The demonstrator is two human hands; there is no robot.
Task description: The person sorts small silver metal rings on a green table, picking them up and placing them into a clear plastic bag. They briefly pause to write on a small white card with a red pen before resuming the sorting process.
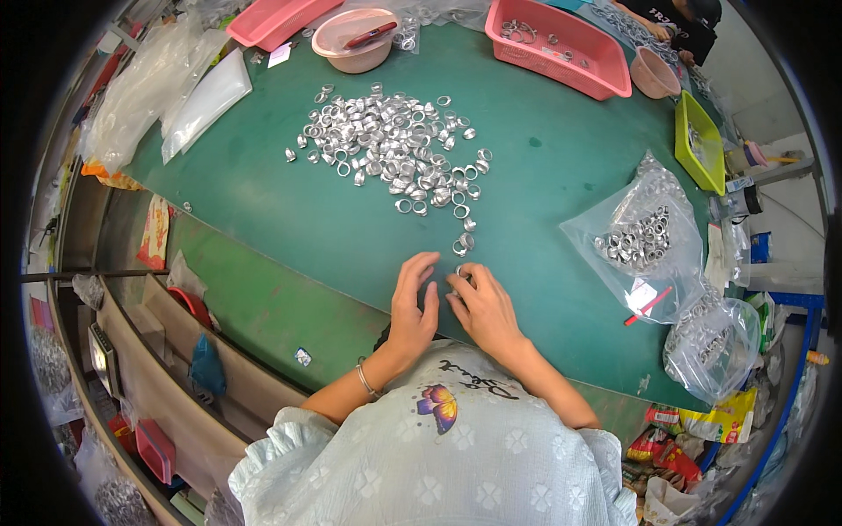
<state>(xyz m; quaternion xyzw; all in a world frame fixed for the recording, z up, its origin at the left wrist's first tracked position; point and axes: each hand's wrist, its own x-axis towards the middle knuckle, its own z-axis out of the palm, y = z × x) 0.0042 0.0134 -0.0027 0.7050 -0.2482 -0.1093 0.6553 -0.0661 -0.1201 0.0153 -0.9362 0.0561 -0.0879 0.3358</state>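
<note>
A large heap of silver metal rings (386, 140) is spread over the green tabletop, with a few stray rings trailing from it toward me. My right hand (488, 309) is near the table's front edge, its thumb and fingers closed on a small silver ring (461, 271) that they partly cover. Just beside it, my left hand (414, 305) holds nothing visible, its fingers stretched out and the thumb apart. Two loose rings (463, 243) lie right beyond my fingertips.
A clear plastic bag of rings (638, 238) lies at the right, with a red pen (647, 307) on it. Along the far edge stand a pink basket (561, 54), a pale pink bowl (353, 37) and flat plastic bags (207, 103). Another person (674, 24) sits at the far right.
</note>
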